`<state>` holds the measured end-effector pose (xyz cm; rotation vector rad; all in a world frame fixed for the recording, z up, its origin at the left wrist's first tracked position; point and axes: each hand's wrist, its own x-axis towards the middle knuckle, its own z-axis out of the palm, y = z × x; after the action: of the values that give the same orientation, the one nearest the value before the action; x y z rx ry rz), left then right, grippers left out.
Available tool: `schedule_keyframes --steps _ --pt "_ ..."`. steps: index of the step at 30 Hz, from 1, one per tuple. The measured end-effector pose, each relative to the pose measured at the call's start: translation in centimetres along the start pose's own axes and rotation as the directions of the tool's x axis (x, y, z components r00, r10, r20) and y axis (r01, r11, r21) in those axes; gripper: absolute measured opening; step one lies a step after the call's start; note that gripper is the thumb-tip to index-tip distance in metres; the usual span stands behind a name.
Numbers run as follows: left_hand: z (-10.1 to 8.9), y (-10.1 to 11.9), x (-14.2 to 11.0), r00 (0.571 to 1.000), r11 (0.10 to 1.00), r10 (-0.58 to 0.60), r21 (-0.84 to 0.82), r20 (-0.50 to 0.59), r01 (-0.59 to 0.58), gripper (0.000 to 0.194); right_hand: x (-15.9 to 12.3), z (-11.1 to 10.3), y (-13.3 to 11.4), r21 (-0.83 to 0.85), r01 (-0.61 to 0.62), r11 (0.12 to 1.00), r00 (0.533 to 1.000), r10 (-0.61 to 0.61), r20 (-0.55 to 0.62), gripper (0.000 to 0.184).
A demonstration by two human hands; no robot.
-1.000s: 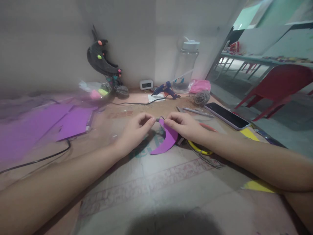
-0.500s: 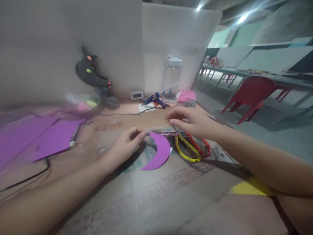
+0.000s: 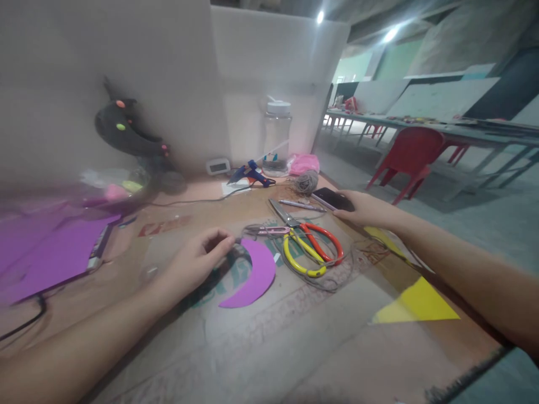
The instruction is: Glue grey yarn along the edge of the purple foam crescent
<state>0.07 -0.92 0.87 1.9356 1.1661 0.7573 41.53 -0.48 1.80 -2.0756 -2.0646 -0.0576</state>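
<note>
My left hand [image 3: 210,252] is closed in a pinch at the upper tip of a purple crescent cutout [image 3: 261,272]; a small dark bit shows at the fingertips, too small to name. On the right, my right hand [image 3: 357,207] grips the near end of a dark phone [image 3: 330,198] at the table's edge. Between the hands lie scissors [image 3: 303,235] with one red and one yellow handle, blades slightly apart. Pink thread snips [image 3: 273,230] and loose grey yarn [image 3: 324,285] lie around them. A pen [image 3: 302,206] rests just beyond the scissors.
Behind are a blue glue gun [image 3: 255,173], a small digital clock [image 3: 218,166], a clear bottle [image 3: 277,134] and a grey yarn ball [image 3: 306,182]. Purple sheets [image 3: 54,252] lie left, yellow paper [image 3: 421,303] right. A black crescent ornament [image 3: 126,132] stands at the back left.
My right hand has moved right, from above the scissors to the phone. The scissors, pen and yarn ball now show uncovered. The view has turned to the right; my left hand stays at the crescent.
</note>
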Motion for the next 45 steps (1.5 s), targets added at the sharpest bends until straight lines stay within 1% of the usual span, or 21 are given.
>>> schedule_keyframes --steps 6,10,12,14,18,20,22,25,27,28,31,32,33,35,36,37,38,39,41,42,45 --pt "0.0 -0.2 0.1 0.999 0.999 0.028 0.035 0.029 -0.029 0.032 0.8 -0.3 -0.4 -0.047 -0.12 0.992 0.991 0.122 0.049 0.086" --pt "0.1 -0.2 0.1 0.998 0.998 0.05 0.04 0.045 -0.052 0.032 0.4 -2.0 0.5 0.005 -0.183 0.983 0.983 0.183 -0.001 0.091" --pt "0.1 -0.2 0.1 0.997 0.997 0.056 0.049 0.044 -0.058 0.03 -0.2 -2.9 0.1 0.063 -0.174 0.983 0.984 0.177 -0.035 0.091" --pt "0.1 -0.2 0.1 0.998 0.997 0.051 0.05 0.045 -0.053 0.03 -0.9 -3.2 -1.5 0.124 -0.12 0.985 0.991 0.127 -0.051 0.085" --pt "0.0 -0.2 0.1 0.997 0.997 0.06 0.053 0.051 -0.063 0.029 -2.9 -2.2 -6.8 0.309 0.14 0.941 0.99 -0.139 -0.026 0.065" --pt "0.0 -0.3 0.1 0.997 0.996 0.067 0.058 0.049 -0.07 0.029 -3.9 -1.5 -9.1 0.272 0.233 0.934 0.971 -0.24 -0.006 0.063" --pt "0.0 -0.4 0.1 0.996 0.996 0.068 0.061 0.051 -0.071 0.029 -4.8 -1.0 -10.5 0.185 0.266 0.946 0.963 -0.269 -0.01 0.07" --pt "0.0 -0.5 0.1 0.997 0.997 0.043 0.063 0.064 -0.047 0.03 -5.7 -1.2 -11.3 0.129 0.29 0.948 0.956 -0.292 -0.003 0.086" --pt "0.0 -0.5 0.0 0.997 0.997 0.033 0.067 0.071 -0.038 0.032 -6.1 -1.9 -11.5 0.17 0.301 0.938 0.952 -0.306 0.004 0.086" --pt "0.0 -0.4 0.0 0.997 0.997 0.035 0.071 0.07 -0.04 0.032 -6.3 -2.4 -11.6 0.206 0.301 0.931 0.951 -0.308 -0.001 0.079" --pt "0.0 -0.2 0.1 0.997 0.995 0.041 0.084 0.071 -0.047 0.034 -6.7 -4.0 -11.5 0.377 0.285 0.881 0.951 -0.308 -0.001 0.039" --pt "0.0 -0.2 0.1 0.996 0.995 0.038 0.087 0.075 -0.044 0.035 -6.7 -4.4 -11.4 0.453 0.281 0.846 0.943 -0.331 0.032 0.038" --pt "-0.1 -0.3 0.1 0.996 0.995 0.037 0.089 0.079 -0.044 0.035 -6.7 -4.7 -11.2 0.527 0.273 0.804 0.923 -0.373 0.091 0.042" --pt "-0.1 -0.4 0.2 0.995 0.995 0.042 0.088 0.086 -0.049 0.035 -6.5 -4.9 -10.8 0.644 0.235 0.727 0.845 -0.481 0.234 0.048" --pt "-0.1 -0.5 0.2 0.995 0.995 0.044 0.088 0.087 -0.052 0.035 -6.4 -4.7 -10.6 0.676 0.209 0.707 0.806 -0.516 0.29 0.047" --pt "-0.1 -0.5 0.2 0.995 0.995 0.044 0.088 0.086 -0.051 0.035 -6.2 -4.5 -10.4 0.686 0.186 0.703 0.79 -0.522 0.321 0.046" --pt "-0.1 -0.6 0.2 0.996 0.995 0.04 0.089 0.085 -0.047 0.035 -6.0 -4.3 -10.2 0.675 0.172 0.718 0.802 -0.5 0.327 0.044" --pt "-0.1 -0.6 0.1 0.996 0.995 0.034 0.09 0.084 -0.041 0.035 -5.7 -4.0 -10.2 0.647 0.17 0.743 0.836 -0.456 0.304 0.043" --pt "0.0 -0.5 0.1 0.996 0.996 0.022 0.086 0.085 -0.029 0.034 -5.4 -3.7 -10.1 0.552 0.178 0.814 0.923 -0.333 0.192 0.042" --pt "0.0 -0.5 0.1 0.996 0.996 0.02 0.084 0.086 -0.027 0.033 -5.3 -3.7 -10.1 0.497 0.183 0.848 0.954 -0.275 0.119 0.041" --pt "-0.1 -0.5 0.1 0.996 0.996 0.026 0.077 0.09 -0.033 0.033 -5.4 -3.9 -10.2 0.373 0.163 0.913 0.985 -0.175 -0.003 0.043"
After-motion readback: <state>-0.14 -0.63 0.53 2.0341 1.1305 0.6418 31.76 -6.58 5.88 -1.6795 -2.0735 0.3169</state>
